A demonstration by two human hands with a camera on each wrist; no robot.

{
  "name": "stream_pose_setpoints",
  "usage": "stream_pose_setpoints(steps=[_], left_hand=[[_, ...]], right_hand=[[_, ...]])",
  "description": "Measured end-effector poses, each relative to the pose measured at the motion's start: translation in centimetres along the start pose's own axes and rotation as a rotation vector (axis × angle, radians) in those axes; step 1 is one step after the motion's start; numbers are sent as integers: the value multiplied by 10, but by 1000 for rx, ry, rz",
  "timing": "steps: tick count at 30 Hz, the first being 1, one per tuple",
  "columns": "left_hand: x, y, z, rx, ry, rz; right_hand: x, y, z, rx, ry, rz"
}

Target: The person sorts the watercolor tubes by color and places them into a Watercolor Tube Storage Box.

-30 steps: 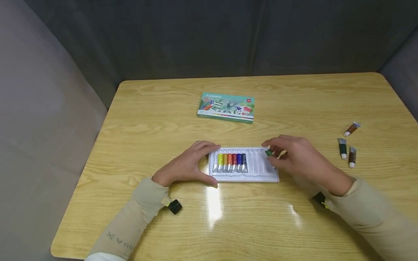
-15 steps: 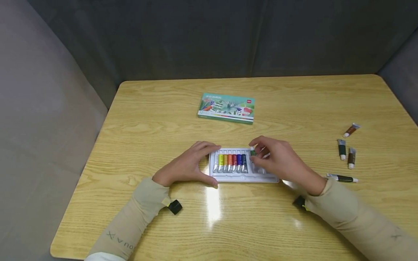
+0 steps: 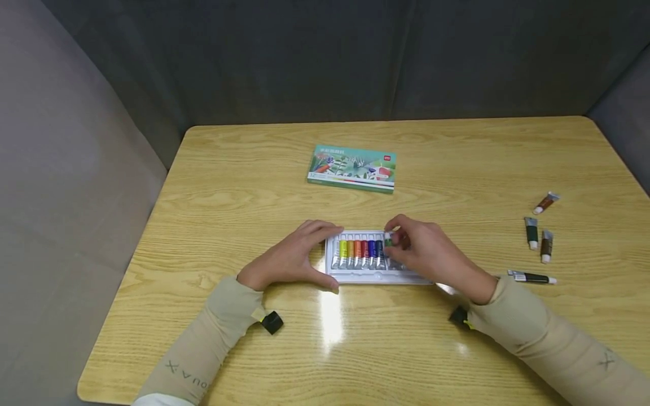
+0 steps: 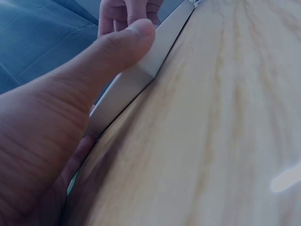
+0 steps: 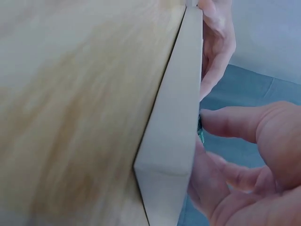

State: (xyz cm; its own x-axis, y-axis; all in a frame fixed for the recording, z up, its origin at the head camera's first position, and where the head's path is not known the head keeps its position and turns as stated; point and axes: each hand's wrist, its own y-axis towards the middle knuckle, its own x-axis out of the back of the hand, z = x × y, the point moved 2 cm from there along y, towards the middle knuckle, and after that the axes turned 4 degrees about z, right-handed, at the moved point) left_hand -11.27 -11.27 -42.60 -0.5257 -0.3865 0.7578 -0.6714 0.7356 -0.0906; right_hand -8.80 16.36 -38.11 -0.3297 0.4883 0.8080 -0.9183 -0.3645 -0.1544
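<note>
The left hand (image 3: 290, 254) grips a white tray (image 3: 378, 278) of paint tubes (image 3: 358, 254); the right hand (image 3: 426, 248) pinches a green tube (image 3: 388, 242) beside them. A teal box (image 3: 351, 168) lies beyond; four loose tubes (image 3: 531, 233) rightward.

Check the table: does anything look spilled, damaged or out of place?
No spill or damage shows. Only four loose paint tubes right of the tray look out of place: they lie on the table at differing angles, while seven others line up in the tray.

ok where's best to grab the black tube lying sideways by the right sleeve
Probably by the middle of the black tube, from above, pinching its near and far sides: it lies flat, running left to right, white cap at the right end, and nothing against those long sides.
</note>
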Motion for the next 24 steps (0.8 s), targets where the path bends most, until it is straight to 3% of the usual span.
stream_pose_setpoints(steps=[11, 24], left_hand=[[-1, 2, 0, -6, 12, 1], [0, 1, 1, -5, 2, 4]], right_hand=[[-3, 0, 7, -64, -63, 5], [-4, 0, 11, -25, -146, -54]])
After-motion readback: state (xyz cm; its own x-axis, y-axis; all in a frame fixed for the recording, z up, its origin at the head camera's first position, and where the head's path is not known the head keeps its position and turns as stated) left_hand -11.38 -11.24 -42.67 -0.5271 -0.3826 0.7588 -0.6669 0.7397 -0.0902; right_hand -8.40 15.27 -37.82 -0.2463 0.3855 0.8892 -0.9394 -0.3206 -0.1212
